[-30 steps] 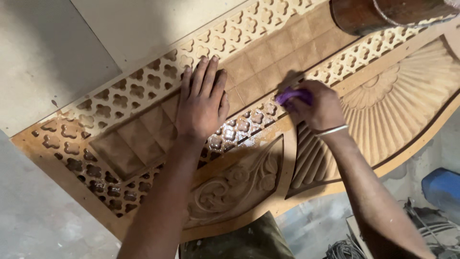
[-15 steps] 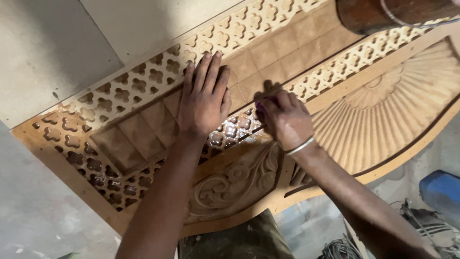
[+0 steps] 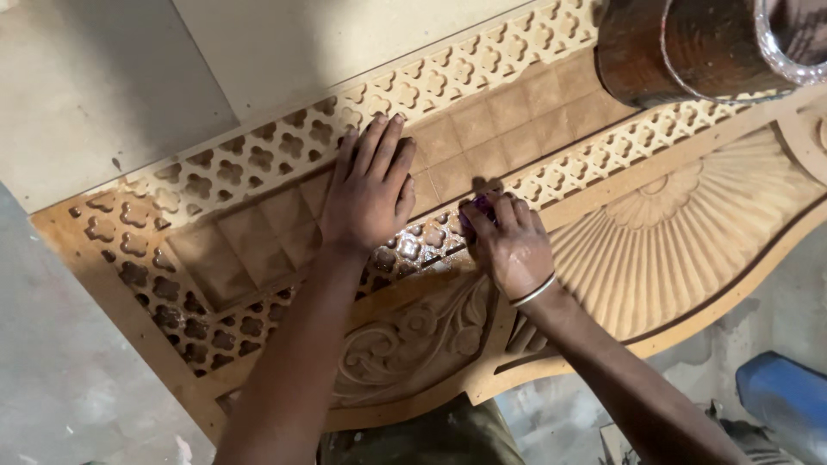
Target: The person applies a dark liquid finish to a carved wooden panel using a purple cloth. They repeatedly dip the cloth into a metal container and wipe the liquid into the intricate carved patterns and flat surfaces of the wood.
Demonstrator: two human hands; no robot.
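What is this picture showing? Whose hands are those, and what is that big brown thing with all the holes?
The camera sits on a person's head and looks down, so these are that person's own two hands. The left hand lies flat on a big carved wooden panel with rows of little cut-out shapes, raised squares, a fan pattern and curly flowers. The right hand, with a thin bangle on the wrist, presses a small purple thing onto the lattice, which looks shiny and wet there. A dark brown container stands at the top right.
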